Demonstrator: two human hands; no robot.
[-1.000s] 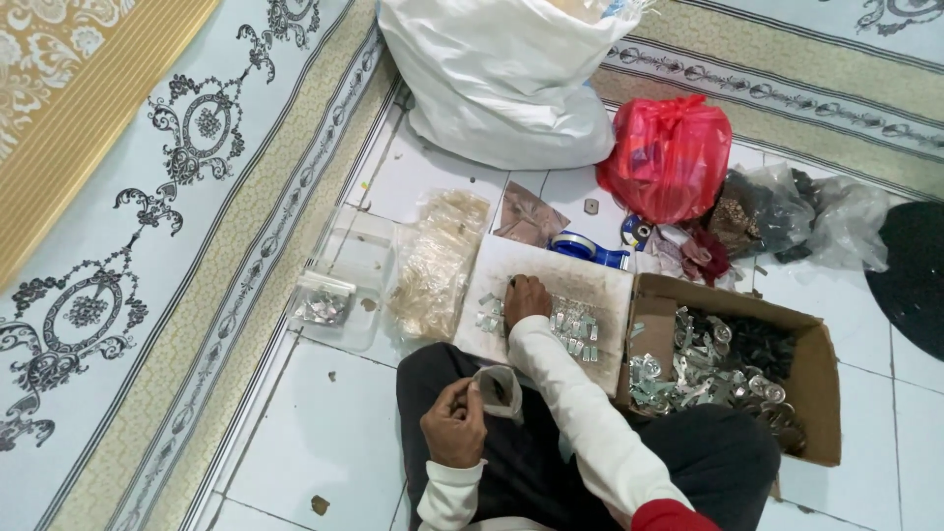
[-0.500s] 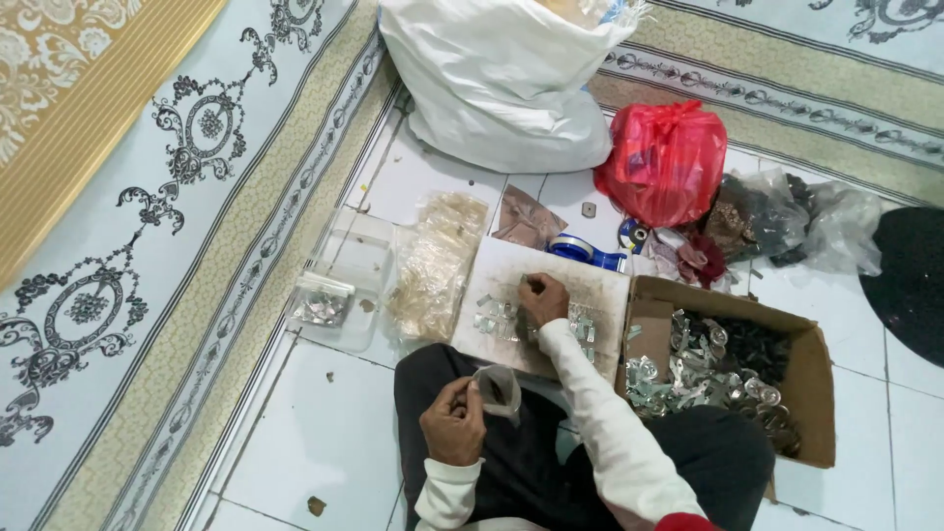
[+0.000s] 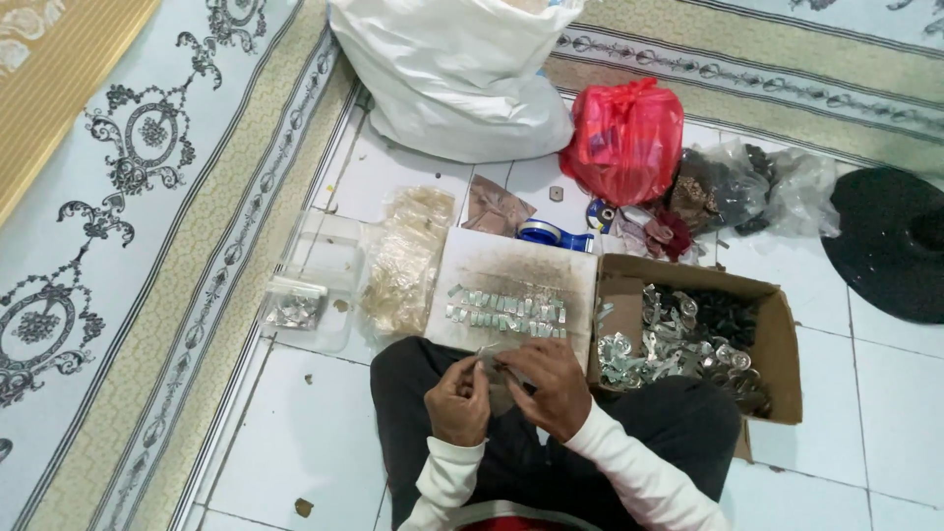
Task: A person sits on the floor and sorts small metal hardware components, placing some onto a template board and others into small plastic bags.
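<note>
I sit on the floor with both hands together over my lap. My left hand (image 3: 457,401) pinches a small clear bag (image 3: 489,358). My right hand (image 3: 547,386) meets it from the right, fingers closed on the same bag's edge. Whether a piece lies between those fingers is hidden. Just beyond the hands lies a white board (image 3: 511,261) with two rows of small silvery metal pieces (image 3: 506,307). An open cardboard box (image 3: 782,324) to the right holds several shiny metal parts (image 3: 674,344).
A pile of clear plastic bags (image 3: 405,264) and a clear plastic tray (image 3: 317,258) lie left of the board. Behind are a blue tape roll (image 3: 541,234), a white sack (image 3: 452,84), a red bag (image 3: 624,138) and a black round object (image 3: 890,241). A patterned carpet (image 3: 118,197) lies left.
My right hand has left the metal pieces on the board and come back to my left hand and the small bag. The left hand has stayed over my lap.
</note>
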